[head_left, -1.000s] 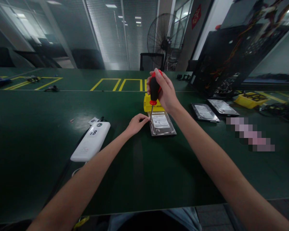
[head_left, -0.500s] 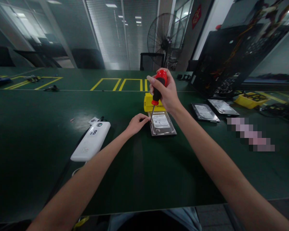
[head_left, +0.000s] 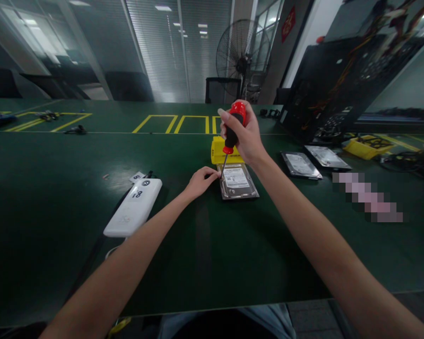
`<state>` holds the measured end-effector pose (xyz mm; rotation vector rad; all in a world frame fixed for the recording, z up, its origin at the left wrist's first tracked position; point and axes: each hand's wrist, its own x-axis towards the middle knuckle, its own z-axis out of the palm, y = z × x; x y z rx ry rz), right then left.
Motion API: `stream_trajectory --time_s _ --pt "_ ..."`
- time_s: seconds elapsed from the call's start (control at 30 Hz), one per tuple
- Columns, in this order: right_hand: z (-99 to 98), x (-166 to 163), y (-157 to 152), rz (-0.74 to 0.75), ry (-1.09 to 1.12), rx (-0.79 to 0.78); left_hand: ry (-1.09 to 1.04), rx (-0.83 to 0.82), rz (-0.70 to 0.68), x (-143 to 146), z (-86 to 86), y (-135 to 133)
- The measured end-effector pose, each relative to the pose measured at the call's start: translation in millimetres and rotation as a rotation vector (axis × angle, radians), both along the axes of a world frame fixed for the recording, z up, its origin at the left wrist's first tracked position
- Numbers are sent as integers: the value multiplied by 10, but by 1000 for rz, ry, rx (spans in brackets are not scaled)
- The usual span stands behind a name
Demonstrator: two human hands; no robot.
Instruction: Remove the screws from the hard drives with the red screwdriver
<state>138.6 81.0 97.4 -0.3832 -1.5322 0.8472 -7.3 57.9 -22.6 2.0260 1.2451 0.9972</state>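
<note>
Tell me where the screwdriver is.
Head view, centre: right hand grips the screwdriver, tip at the left edge of the hard drive, beside the left hand.

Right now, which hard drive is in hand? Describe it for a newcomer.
On the green table, find the small yellow box at the centre. The hard drive just before it lies label up; unlike the two drives to the right, it has the left hand at its corner and a red-handled screwdriver on it.

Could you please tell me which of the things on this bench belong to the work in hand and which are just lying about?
In use: screwdriver in right hand; hard drive, left hand at its edge.
Lying about: white device; second drive; third drive; yellow tray; computer case.
</note>
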Motion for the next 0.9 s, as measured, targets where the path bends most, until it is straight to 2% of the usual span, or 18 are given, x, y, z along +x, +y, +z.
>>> stream_trajectory --time_s 0.5,0.7,0.9 --pt "-14 10 15 34 -28 9 -1 -15 4 -5 3 -11" --pt "34 -5 -75 61 2 16 -10 2 10 8 8 -13" --pt "69 -8 -139 5 -9 -40 -8 11 3 12 16 -14"
